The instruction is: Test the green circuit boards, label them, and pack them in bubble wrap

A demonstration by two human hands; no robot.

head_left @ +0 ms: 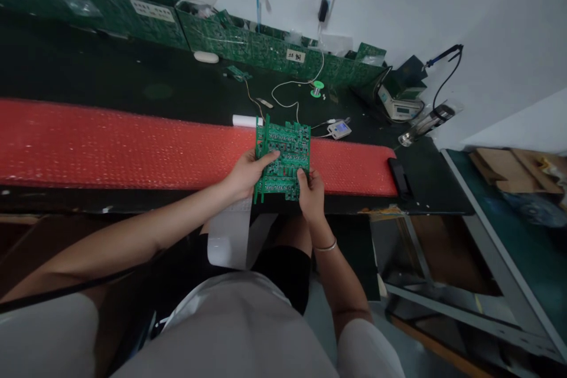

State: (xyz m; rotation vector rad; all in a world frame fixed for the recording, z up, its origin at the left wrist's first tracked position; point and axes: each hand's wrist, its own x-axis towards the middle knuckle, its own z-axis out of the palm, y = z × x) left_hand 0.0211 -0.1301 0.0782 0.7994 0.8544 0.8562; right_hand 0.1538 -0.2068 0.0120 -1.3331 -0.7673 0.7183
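Observation:
Both hands hold a green circuit board panel (286, 144) with rows of small parts, over the front edge of the bench. My left hand (248, 172) grips its left side, the thumb lying across the face and the fingers hidden behind. At the lower right edge, my right hand (312, 192) pinches the board with its thumb in front. Beneath the board runs a long strip of red bubble wrap (133, 144). A white sheet or strip (230, 236) hangs below my left hand, over my lap. Just behind the board lies a white roll (245, 121).
Along the wall stand green bins (221, 35) holding loose parts. A solder spool (317, 90), a small device with a screen (340, 129) and a white cable lie behind the wrap. To the right are a soldering station (398, 103), a black object (400, 179) and cardboard (514, 171).

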